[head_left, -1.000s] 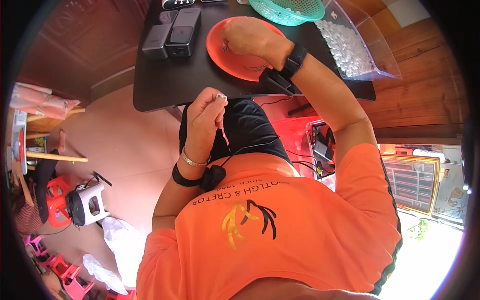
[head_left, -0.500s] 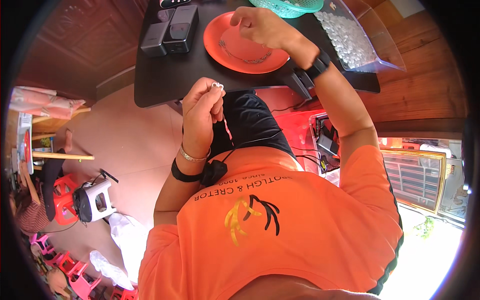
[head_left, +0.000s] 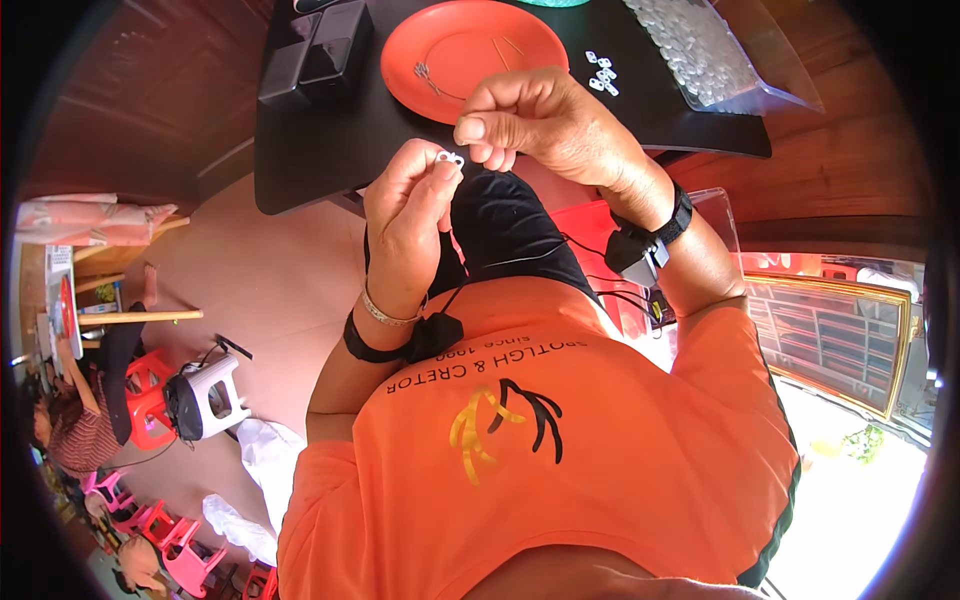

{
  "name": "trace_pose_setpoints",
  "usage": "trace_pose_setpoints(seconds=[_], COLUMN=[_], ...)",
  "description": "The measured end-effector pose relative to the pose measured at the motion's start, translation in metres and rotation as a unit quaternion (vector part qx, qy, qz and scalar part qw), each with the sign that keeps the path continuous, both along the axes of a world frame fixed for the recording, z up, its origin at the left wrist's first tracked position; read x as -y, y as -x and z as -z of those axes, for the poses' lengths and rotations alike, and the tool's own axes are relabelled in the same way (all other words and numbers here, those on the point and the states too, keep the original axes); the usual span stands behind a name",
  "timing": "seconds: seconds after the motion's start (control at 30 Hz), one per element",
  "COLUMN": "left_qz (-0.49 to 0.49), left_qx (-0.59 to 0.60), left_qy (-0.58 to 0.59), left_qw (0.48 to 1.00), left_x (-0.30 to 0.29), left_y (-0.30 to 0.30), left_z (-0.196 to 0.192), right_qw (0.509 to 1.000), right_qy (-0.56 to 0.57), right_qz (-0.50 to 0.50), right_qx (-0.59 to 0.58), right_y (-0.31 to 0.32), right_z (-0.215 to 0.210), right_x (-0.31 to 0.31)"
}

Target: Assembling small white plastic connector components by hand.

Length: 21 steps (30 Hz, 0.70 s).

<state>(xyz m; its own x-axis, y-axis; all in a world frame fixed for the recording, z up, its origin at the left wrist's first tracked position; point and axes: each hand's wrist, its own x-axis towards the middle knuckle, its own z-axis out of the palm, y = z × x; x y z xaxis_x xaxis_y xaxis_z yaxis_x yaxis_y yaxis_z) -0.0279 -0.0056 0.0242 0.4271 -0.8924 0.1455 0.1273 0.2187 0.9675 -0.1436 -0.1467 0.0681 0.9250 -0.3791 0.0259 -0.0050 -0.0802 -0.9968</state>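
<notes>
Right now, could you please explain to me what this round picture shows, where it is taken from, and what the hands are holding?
The picture comes from a wide fisheye camera worn on a person's head, looking down, so edges bend. There is no machine, only two bare hands. The left hand pinches a small white piece between its fingertips. The right hand is closed just beside it; what it holds I cannot tell. Beyond lies a black table with an orange plate, a few loose white pieces, a clear bag of more and two black boxes.
</notes>
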Motion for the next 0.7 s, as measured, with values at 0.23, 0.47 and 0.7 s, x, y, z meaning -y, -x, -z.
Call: trace_pose_setpoints(seconds=[0.23,0.47,0.7], left_qz=[0.004,0.003,0.016], left_qx=[-0.001,0.001,0.003], left_qy=[-0.002,-0.014,-0.036], left_qw=[1.0,1.0,0.999], left_x=[-0.0014,-0.0024,-0.005], left_y=[0.0034,0.0025,-0.0002], left_z=[-0.0017,-0.0008,0.0013], right_qw=[1.0,1.0,0.997], right_qy=[0.014,0.02,0.068], right_qz=[0.006,0.001,0.005], right_qx=[-0.008,-0.015,-0.041], right_y=[-0.002,-0.002,-0.0022], right_z=[0.009,0.0112,0.0083], right_x=[-0.0077,-0.0066,-0.0105])
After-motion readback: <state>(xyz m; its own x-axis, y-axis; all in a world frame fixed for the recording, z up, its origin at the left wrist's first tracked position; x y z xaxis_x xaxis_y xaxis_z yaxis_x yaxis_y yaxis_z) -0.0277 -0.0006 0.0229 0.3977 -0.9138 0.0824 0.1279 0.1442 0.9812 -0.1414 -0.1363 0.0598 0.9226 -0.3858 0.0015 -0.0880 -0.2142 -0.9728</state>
